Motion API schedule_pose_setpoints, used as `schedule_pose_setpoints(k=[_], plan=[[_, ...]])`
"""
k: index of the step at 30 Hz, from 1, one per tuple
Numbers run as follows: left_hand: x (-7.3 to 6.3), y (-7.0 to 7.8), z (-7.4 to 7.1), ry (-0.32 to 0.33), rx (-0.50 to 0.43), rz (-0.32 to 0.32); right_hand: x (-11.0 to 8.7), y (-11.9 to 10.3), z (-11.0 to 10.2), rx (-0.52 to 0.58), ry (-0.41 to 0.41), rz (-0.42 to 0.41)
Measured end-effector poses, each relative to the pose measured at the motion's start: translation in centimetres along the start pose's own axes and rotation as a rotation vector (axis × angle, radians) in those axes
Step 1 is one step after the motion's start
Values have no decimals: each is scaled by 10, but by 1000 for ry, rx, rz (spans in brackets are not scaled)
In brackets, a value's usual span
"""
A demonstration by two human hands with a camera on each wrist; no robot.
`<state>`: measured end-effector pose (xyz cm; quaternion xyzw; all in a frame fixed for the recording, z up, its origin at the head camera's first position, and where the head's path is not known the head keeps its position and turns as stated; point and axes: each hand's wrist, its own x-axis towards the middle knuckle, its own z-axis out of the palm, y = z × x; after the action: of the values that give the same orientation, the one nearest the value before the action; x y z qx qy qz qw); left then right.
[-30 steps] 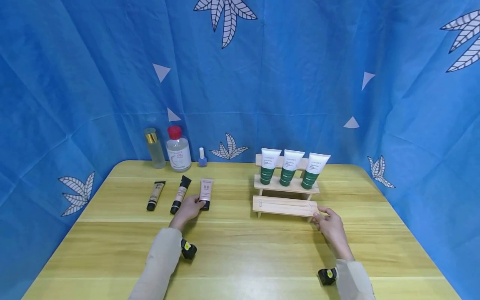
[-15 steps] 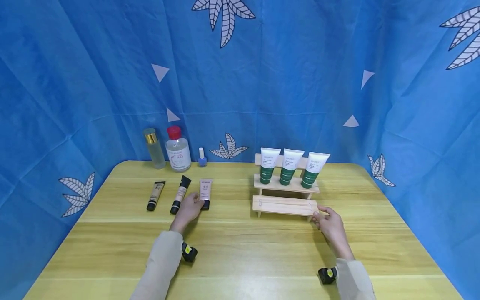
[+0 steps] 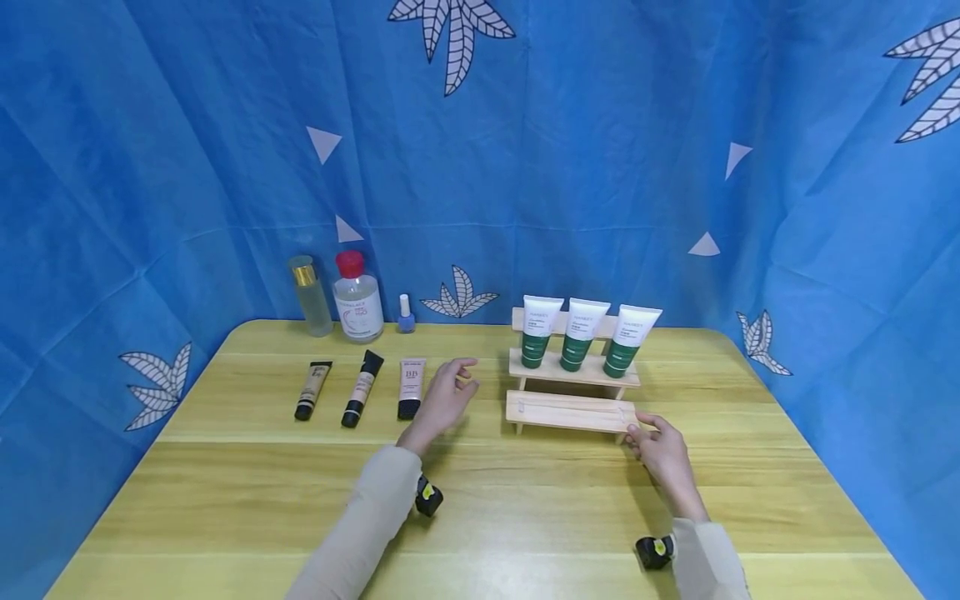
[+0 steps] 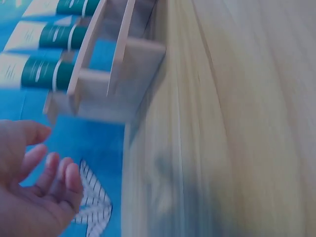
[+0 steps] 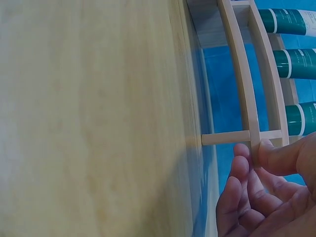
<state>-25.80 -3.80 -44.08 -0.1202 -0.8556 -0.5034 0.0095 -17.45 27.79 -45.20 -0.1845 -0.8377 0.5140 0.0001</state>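
My left hand [image 3: 444,398] is above the table between the pink BB cream tube [image 3: 412,385] and a two-step wooden rack [image 3: 570,412]. It holds nothing, and its fingers are loosely bent in the left wrist view. The BB tube lies flat with its black cap toward me. My right hand [image 3: 663,454] pinches the right end of the rack's lower shelf; in the right wrist view the thumb [image 5: 279,158] lies on top with fingers beneath. Three white-and-green tubes [image 3: 583,335] stand cap-down in a row on the upper shelf.
Left of the BB tube lie a black-capped concealer-like tube [image 3: 362,388] and a small beige tube [image 3: 313,390]. Behind them stand a gold-capped bottle [image 3: 311,296], a red-capped clear bottle [image 3: 359,304] and a blue nail polish bottle [image 3: 406,315]. A blue curtain [image 3: 600,167] hangs behind the table.
My left hand has left the BB tube's cap and moved right toward the rack, while the tube stays lying in place. The right hand keeps its hold on the shelf end.
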Motion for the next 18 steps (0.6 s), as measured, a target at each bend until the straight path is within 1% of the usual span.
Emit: schedule_pose_setpoints(k=[2,4,7,9,12,18], plan=[[6,6,11,-1,-36,63,0,0,0,3,2,-1],[12,13,22,4,-84,111,0,1,0,5,3,0],[20,23,36,20,-161,161,1,1,0,-2,1,0],[24,29,43,30,-195,173,1,2,0,-1,1,2],[32,35,52,45,-210,172,1,2,0,5,-1,-1],[44,41,64,46,-210,141,0,1,-2,5,0,-5]])
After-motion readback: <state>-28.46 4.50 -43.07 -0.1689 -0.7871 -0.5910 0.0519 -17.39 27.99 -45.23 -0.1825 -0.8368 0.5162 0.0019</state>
